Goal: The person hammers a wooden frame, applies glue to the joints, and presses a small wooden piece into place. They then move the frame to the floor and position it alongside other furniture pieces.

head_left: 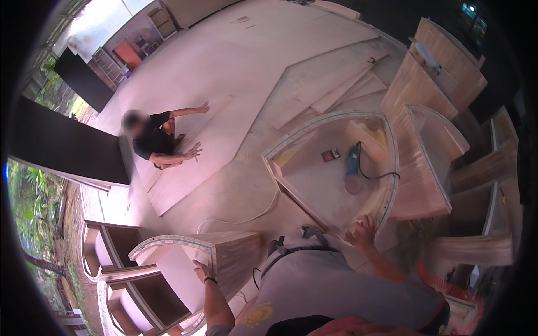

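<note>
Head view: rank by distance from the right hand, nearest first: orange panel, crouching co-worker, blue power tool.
1. blue power tool: ahead of the right hand, inside the curved wooden frame
2. crouching co-worker: well to the left
3. orange panel: far background, upper left

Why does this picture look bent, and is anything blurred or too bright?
Head view: fisheye distortion curves edges near the black rim; a pinkish cast tints the boards; daylight at upper left glares white; the other person's head is blurred.
</note>
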`<act>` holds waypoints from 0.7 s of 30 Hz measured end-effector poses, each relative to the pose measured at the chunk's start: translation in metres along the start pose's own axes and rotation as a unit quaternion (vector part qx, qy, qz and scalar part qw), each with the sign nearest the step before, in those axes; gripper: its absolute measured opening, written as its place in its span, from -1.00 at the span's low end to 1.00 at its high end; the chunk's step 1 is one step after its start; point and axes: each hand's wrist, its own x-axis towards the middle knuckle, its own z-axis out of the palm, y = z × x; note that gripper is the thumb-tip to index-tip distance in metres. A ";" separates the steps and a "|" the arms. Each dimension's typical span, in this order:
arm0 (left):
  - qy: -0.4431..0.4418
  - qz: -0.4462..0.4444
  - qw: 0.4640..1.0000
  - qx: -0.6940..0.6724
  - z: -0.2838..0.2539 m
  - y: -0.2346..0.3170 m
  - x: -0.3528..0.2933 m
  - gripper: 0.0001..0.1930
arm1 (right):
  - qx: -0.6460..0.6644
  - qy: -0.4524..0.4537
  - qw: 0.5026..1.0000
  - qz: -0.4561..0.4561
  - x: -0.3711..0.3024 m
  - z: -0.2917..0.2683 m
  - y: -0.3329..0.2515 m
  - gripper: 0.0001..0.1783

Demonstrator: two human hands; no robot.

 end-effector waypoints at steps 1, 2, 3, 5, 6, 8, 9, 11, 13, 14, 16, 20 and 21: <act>0.009 -0.027 1.000 0.000 0.001 0.008 -0.003 0.05 | -0.017 0.007 1.000 0.004 0.005 -0.001 -0.004 -0.69; 0.022 -0.037 0.999 0.031 0.003 0.011 -0.004 0.06 | -0.034 0.013 0.999 0.009 0.010 -0.002 -0.008 -0.69; 0.033 -0.042 0.998 0.037 0.004 0.013 -0.011 0.03 | -0.050 0.023 0.998 0.011 0.013 -0.001 -0.008 -0.69; 0.054 -0.044 0.997 0.042 0.004 0.019 -0.027 -0.03 | -0.045 0.002 0.998 0.034 0.012 0.001 -0.002 -0.68; 0.053 -0.043 0.997 0.036 -0.001 0.019 -0.028 -0.06 | -0.038 -0.009 0.998 0.043 0.015 0.005 -0.002 -0.68; 0.050 -0.045 0.998 0.019 -0.004 0.019 -0.029 -0.13 | -0.071 -0.036 0.995 0.054 0.019 0.005 -0.006 -0.68; 0.048 -0.030 0.998 0.005 -0.005 0.021 -0.035 -0.16 | -0.091 -0.057 0.992 0.059 0.015 0.002 -0.005 -0.68; 0.044 -0.004 0.999 -0.023 -0.005 0.029 -0.043 -0.20 | -0.085 -0.058 0.992 0.072 0.011 0.013 0.003 -0.70; 0.047 -0.006 0.999 -0.017 -0.005 0.024 -0.039 -0.22 | -0.074 -0.066 0.993 0.069 0.007 0.022 0.010 -0.70; 0.047 -0.009 0.999 -0.015 -0.004 0.021 -0.038 -0.23 | -0.068 -0.068 0.993 0.066 0.006 0.025 0.010 -0.69; 0.044 -0.020 0.999 -0.018 -0.005 0.031 -0.047 -0.25 | -0.077 -0.065 0.993 0.055 0.006 0.024 0.016 -0.71; 0.060 -0.033 0.997 0.027 -0.005 0.027 -0.038 -0.27 | -0.097 -0.062 0.992 0.042 0.012 0.027 0.015 -0.77; 0.062 -0.044 0.996 0.054 -0.004 0.022 -0.034 -0.27 | -0.099 -0.068 0.992 0.045 0.008 0.026 0.014 -0.78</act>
